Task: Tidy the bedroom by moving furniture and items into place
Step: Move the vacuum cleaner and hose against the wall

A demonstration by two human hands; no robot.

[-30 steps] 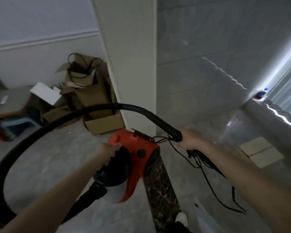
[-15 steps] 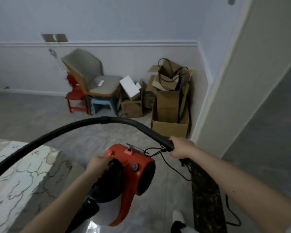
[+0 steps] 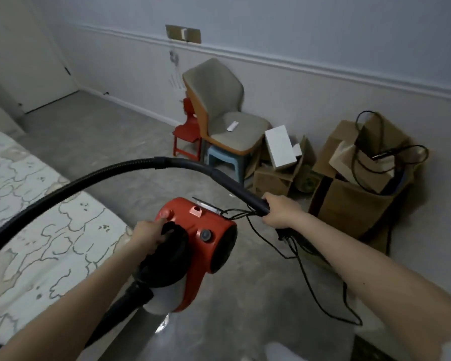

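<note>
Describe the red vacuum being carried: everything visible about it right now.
The red vacuum is a small canister with a glossy red plastic shell, a round black end, a dark knob on its side and a whitish lower part. It is held off the floor, tilted. The left hand grips its black top handle. A black ribbed hose arcs overhead to a rigid end gripped by the right hand. A thin black cord dangles below it.

A brass-coloured rectangular wall plate (image 3: pixel 183 34) sits on the pale wall above a white moulded rail (image 3: pixel 323 69); a closed white door (image 3: pixel 21 56) stands far left, beyond the grey marbled tile floor (image 3: pixel 94 131)
</note>
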